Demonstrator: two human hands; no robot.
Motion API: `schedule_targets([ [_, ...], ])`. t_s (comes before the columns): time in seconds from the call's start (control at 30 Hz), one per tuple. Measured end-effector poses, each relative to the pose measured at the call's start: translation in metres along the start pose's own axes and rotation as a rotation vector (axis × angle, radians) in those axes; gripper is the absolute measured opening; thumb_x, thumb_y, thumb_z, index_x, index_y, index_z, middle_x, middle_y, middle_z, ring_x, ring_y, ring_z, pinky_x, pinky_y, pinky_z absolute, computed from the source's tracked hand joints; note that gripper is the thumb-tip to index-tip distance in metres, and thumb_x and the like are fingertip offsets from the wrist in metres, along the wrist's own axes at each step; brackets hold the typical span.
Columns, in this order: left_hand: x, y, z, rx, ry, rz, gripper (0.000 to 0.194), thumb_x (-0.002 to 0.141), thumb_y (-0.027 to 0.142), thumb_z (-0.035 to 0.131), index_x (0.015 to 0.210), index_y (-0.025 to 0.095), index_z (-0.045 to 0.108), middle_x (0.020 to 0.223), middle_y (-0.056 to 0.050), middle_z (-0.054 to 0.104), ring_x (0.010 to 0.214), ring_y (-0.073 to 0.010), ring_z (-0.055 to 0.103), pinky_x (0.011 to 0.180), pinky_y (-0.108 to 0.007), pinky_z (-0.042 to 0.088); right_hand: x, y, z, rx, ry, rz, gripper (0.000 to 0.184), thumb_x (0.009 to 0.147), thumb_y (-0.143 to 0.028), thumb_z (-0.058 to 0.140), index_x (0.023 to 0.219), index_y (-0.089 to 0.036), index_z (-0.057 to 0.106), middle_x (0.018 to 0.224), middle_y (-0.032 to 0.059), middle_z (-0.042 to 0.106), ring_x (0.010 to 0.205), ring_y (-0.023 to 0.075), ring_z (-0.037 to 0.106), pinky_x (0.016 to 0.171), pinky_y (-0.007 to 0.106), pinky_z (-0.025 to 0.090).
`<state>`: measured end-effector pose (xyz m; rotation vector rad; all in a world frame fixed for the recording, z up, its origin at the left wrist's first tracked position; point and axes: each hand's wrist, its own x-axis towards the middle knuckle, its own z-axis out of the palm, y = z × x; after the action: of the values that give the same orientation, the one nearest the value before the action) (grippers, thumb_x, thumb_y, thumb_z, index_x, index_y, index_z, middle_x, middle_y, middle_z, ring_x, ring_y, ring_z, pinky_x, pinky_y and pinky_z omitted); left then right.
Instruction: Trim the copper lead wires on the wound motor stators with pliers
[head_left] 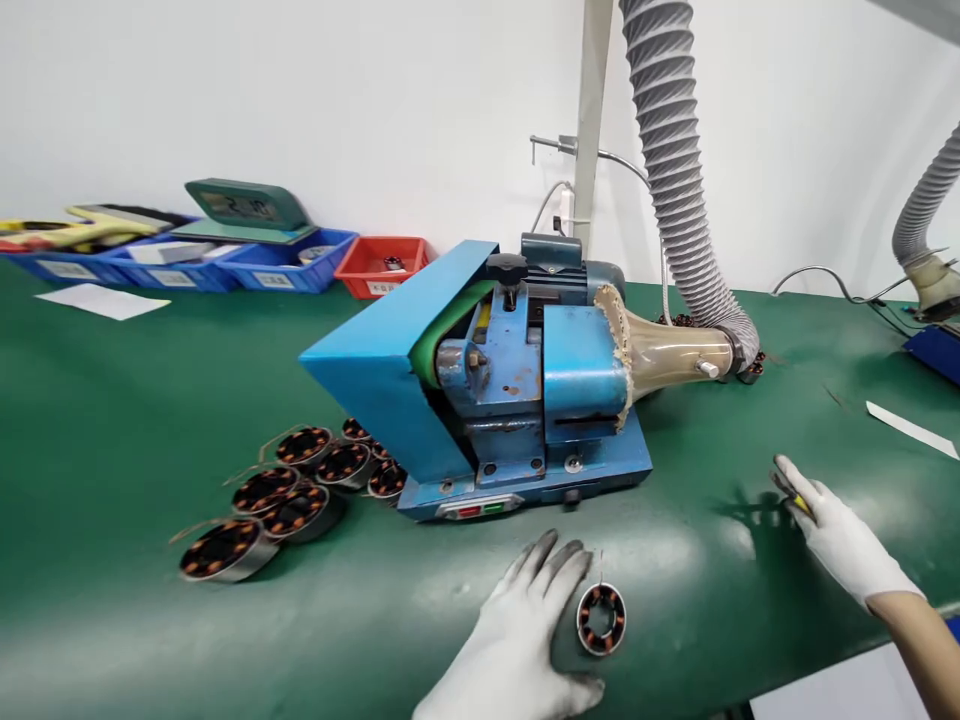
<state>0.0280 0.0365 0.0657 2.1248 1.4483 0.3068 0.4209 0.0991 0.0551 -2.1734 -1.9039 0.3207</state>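
Observation:
My left hand, in a white glove with greyed fingertips, is spread over the green bench top, fingers apart and holding nothing. Between its thumb and fingers, just to the right, a small motor stator with copper windings lies flat, apart from the hand, a thin wire sticking up from it. Farther right, my gloved right hand is raised above the bench, its fingers closed around a small dark tool with a yellow part. Most of that tool is hidden by the fingers.
A blue belt sander stands mid-bench, joined to a grey extraction hose. Several stators are grouped left of it. Blue bins, a red bin and a digital clock line the back. A paper strip lies right.

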Motion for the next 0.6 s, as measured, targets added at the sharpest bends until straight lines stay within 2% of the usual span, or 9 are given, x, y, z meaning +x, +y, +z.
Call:
schedule_targets([
  [0.03,0.007,0.005,-0.005,-0.032,-0.008,0.025,0.089,0.041,0.031,0.082,0.125,0.022,0.053,0.136,-0.016,0.051,0.13,-0.0426,0.036,0.102,-0.058,0.034,-0.005,-0.001,0.002,-0.028,-0.02,-0.021,0.057,0.086,-0.027,0.036,0.143,-0.026,0.03,0.111,0.0117,0.058,0.091,0.0264,0.061,0.074,0.035,0.047],
  [0.1,0.017,0.015,-0.007,-0.107,0.012,0.056,0.072,0.039,0.027,0.082,0.109,0.025,0.063,0.129,-0.012,0.058,0.128,-0.0415,0.038,0.104,-0.06,0.029,-0.01,-0.003,0.007,-0.087,-0.039,-0.043,0.059,0.087,-0.032,0.036,0.144,-0.023,0.027,0.119,0.0131,0.054,0.099,0.0281,0.058,0.079,0.037,0.047],
  [0.17,0.021,0.025,-0.001,-0.243,0.045,0.015,0.053,0.043,0.019,0.079,0.094,0.024,0.065,0.124,-0.009,0.061,0.127,-0.0382,0.041,0.104,-0.057,0.029,-0.007,-0.007,0.011,-0.141,-0.026,-0.028,0.059,0.086,-0.039,0.038,0.14,-0.017,0.035,0.12,0.018,0.053,0.1,0.0335,0.057,0.08,0.044,0.046],
  [0.27,0.015,0.032,0.017,-0.677,0.061,-0.128,0.041,0.048,0.011,0.07,0.086,0.02,0.058,0.101,-0.007,0.067,0.099,-0.0281,0.061,0.089,-0.042,0.046,-0.005,-0.022,0.015,-0.184,0.009,-0.009,0.058,0.083,-0.047,0.044,0.128,-0.011,0.051,0.121,0.0258,0.051,0.099,0.0434,0.055,0.079,0.058,0.042],
  [0.33,0.007,0.034,0.027,-1.1,0.104,-0.226,0.037,0.052,0.011,0.069,0.084,0.02,0.053,0.081,0.0,0.064,0.073,-0.0172,0.063,0.068,-0.028,0.049,-0.014,-0.042,0.017,-0.174,0.024,-0.044,0.055,0.084,-0.046,0.045,0.124,-0.011,0.055,0.121,0.0248,0.053,0.101,0.0421,0.055,0.083,0.057,0.042],
  [0.43,-0.005,0.036,0.027,-1.55,0.126,-0.276,0.055,0.054,0.022,0.077,0.103,0.021,0.051,0.083,0.0,0.063,0.068,-0.0137,0.062,0.057,-0.023,0.044,-0.045,-0.09,0.019,0.12,-0.025,-0.219,0.044,0.087,-0.041,0.048,0.124,-0.018,0.056,0.124,0.0153,0.057,0.113,0.03,0.053,0.097,0.044,0.041],
  [0.5,-0.013,0.042,0.016,-1.73,0.057,-0.248,0.075,0.054,0.032,0.079,0.12,0.022,0.046,0.096,-0.005,0.066,0.081,-0.0181,0.065,0.064,-0.025,0.047,-0.07,-0.127,0.017,0.424,-0.137,-0.355,0.042,0.081,-0.037,0.06,0.122,-0.027,0.058,0.127,0.0095,0.057,0.117,0.0276,0.051,0.1,0.04,0.04],
  [0.53,-0.017,0.045,0.01,-1.801,0.024,-0.239,0.077,0.056,0.036,0.078,0.124,0.022,0.045,0.102,-0.006,0.066,0.088,-0.0198,0.065,0.071,-0.027,0.048,-0.08,-0.145,0.016,0.538,-0.199,-0.416,0.049,0.075,-0.034,0.068,0.123,-0.03,0.058,0.128,0.0081,0.057,0.118,0.0285,0.051,0.099,0.039,0.042],
  [0.6,-0.021,0.053,-0.002,-1.905,-0.037,-0.237,0.067,0.065,0.041,0.073,0.125,0.024,0.05,0.11,-0.006,0.065,0.099,-0.0212,0.064,0.085,-0.03,0.047,-0.093,-0.175,0.01,0.688,-0.274,-0.519,0.062,0.063,-0.023,0.079,0.121,-0.033,0.06,0.125,0.0069,0.059,0.115,0.03,0.053,0.095,0.037,0.046],
])
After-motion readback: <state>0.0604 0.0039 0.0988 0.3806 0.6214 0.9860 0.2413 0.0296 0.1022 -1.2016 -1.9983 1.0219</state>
